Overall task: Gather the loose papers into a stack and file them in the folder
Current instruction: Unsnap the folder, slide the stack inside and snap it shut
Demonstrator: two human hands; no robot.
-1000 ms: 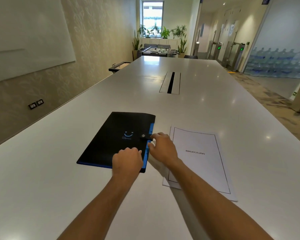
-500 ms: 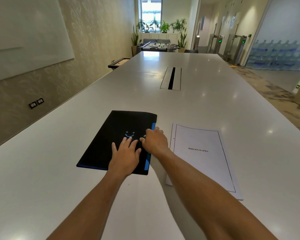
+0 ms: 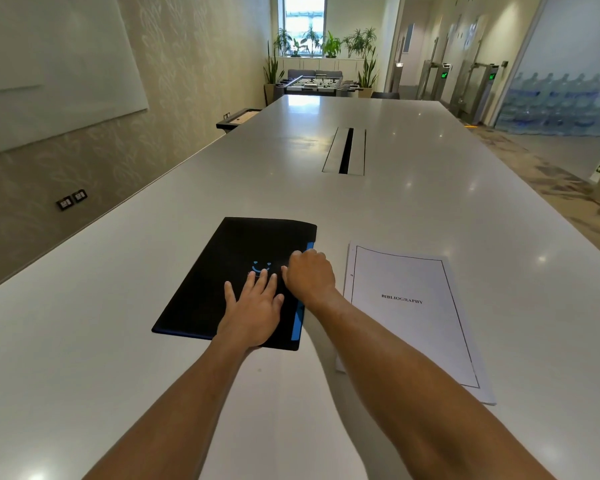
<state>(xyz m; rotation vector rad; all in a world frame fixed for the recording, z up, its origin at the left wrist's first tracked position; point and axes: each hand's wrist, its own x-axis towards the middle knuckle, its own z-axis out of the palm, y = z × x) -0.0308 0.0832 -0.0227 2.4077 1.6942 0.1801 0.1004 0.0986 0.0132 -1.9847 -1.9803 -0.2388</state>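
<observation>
A black folder (image 3: 222, 271) with a blue edge and a blue smile mark lies closed on the white table (image 3: 430, 209). My left hand (image 3: 253, 310) rests flat on its cover, fingers spread. My right hand (image 3: 309, 275) is curled over the folder's right edge where the snap flap sits; the snap is hidden under it. A stack of white papers (image 3: 413, 306), top sheet reading BIBLIOGRAPHY, lies just right of the folder, partly under my right forearm.
A cable slot (image 3: 345, 150) is set in the table's middle, farther away. A wall with a whiteboard (image 3: 49, 64) runs along the left. A foosball table (image 3: 317, 83) and plants stand past the far end.
My left hand has opened from a fist at the folder's near edge and moved flat onto the cover. My right hand has shifted left onto the snap flap.
</observation>
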